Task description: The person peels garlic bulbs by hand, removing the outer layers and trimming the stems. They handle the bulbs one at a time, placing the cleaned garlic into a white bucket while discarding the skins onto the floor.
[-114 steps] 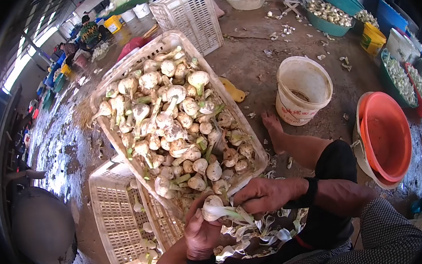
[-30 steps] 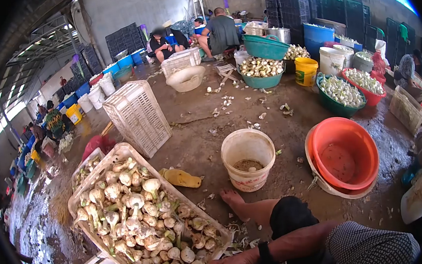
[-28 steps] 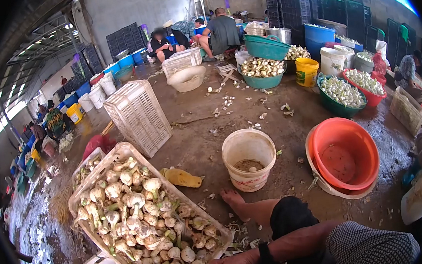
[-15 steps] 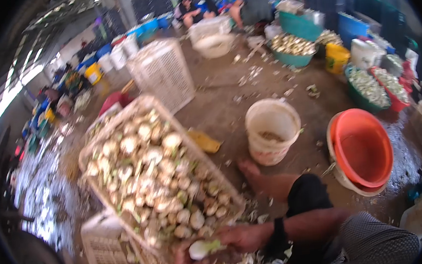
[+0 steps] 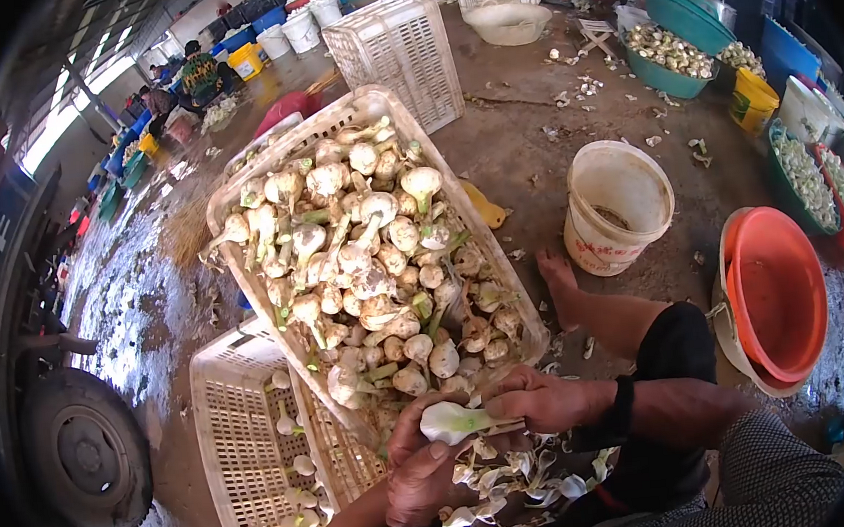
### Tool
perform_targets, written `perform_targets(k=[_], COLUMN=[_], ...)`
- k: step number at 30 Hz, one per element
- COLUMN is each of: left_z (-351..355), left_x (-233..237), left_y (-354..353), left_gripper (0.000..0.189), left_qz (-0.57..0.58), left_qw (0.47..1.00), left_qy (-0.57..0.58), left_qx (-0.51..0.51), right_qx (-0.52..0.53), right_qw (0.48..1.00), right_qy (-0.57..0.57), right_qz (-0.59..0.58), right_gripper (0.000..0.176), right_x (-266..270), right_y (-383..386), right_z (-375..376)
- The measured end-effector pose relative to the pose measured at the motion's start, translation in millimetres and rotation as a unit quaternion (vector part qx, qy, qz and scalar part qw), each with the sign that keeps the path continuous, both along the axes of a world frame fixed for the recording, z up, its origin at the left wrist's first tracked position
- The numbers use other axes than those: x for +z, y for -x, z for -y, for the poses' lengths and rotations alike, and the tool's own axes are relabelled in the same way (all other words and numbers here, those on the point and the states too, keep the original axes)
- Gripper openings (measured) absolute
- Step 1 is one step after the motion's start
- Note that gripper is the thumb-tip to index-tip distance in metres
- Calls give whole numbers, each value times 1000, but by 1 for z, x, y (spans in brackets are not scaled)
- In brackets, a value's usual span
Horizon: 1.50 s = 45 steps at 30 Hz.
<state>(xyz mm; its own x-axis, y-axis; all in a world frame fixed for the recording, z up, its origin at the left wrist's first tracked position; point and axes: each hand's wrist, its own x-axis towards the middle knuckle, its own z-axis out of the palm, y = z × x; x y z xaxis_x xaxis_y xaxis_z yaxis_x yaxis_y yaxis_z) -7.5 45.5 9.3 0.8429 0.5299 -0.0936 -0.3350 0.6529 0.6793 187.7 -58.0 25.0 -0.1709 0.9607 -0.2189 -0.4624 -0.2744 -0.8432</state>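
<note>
A white peeled bulb with a green stem is held between both hands near the bottom centre. My left hand grips its round end from the left. My right hand pinches the stem end from the right. Just beyond the hands, a tilted pale crate is heaped with unpeeled bulbs. Loose white peels lie below the hands. A lower crate at the left holds a few white bulbs.
A white bucket stands right of the full crate, with red basins farther right. A bare foot is near the bucket. An upturned crate stands behind. People sit at the back; a wheel is at the left.
The view has shifted, so the crates, bucket and basins appear higher and farther right. Both hands still hold the bulb, which now appears farther right and higher.
</note>
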Motion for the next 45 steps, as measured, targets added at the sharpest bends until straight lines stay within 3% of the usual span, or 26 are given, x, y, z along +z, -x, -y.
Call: perform_targets(k=[4,6,13,18,22,25,26,28,29,30,31,33,34,35,36,37,40,43,45], left_z=[3,6,5,7,1,-1,-2,-1,0,2,3,6,8,9,9,10,10,8,4], left_x=[-1,0,-9,-20,-22,-9,-11,-10,-7,-5,-5,-6,-9,-14,-16,-15,-4,0,-10], left_y=[-1,-2,-3,-4,0,-2,-2,-3,-3,-3,-4,-4,-4,-3,-3,-3,-7,-8,-5], left_gripper=[57,57,60,65,48,39,41,43,47,50,50,56,56,57,59,59,61,59,55], left_qz=[43,43,18,-30,-37,-62,-49,-34,-68,-103,-102,-145,-145,-149,-152,-152,-132,-141,-121], left_qw=[999,999,998,997,994,992,994,996,994,991,991,974,975,969,963,963,971,976,988], left_qy=[20,31,55,70,90,71,51,33,10,-13,-12,-144,-143,-173,-202,-202,-172,-131,-87], left_qx=[-4,-5,1,26,53,90,79,69,79,90,88,94,94,92,91,92,102,105,45], right_qx=[26,66,93,158,251,291,267,49,49,-6,-62,-66,-69,-69,-89,-108,-108,-121,-116], right_qw=[997,978,960,899,872,818,790,796,796,896,961,938,910,911,947,971,985,983,985], right_qy=[-50,-134,-177,-290,-279,-195,-180,-257,-256,-203,-143,-187,-229,-227,-151,-74,-85,-117,-109], right_qz=[54,145,194,287,315,456,522,545,547,396,229,286,338,336,269,199,104,74,68], right_gripper=[28,26,25,18,20,25,25,23,23,21,21,22,23,23,21,20,17,16,16], right_x=[0,6,16,-6,-13,-10,-9,-19,-15,-8,0,6,6,4,1,-2,-6,-12,-15], right_y=[-3,-7,-5,7,19,15,10,-5,-10,-15,-18,-21,-21,-19,-17,-16,-23,-22,-21], right_z=[1,0,5,5,11,12,6,-6,-6,-5,-6,-6,-6,-5,-5,-6,-6,-7,-6])
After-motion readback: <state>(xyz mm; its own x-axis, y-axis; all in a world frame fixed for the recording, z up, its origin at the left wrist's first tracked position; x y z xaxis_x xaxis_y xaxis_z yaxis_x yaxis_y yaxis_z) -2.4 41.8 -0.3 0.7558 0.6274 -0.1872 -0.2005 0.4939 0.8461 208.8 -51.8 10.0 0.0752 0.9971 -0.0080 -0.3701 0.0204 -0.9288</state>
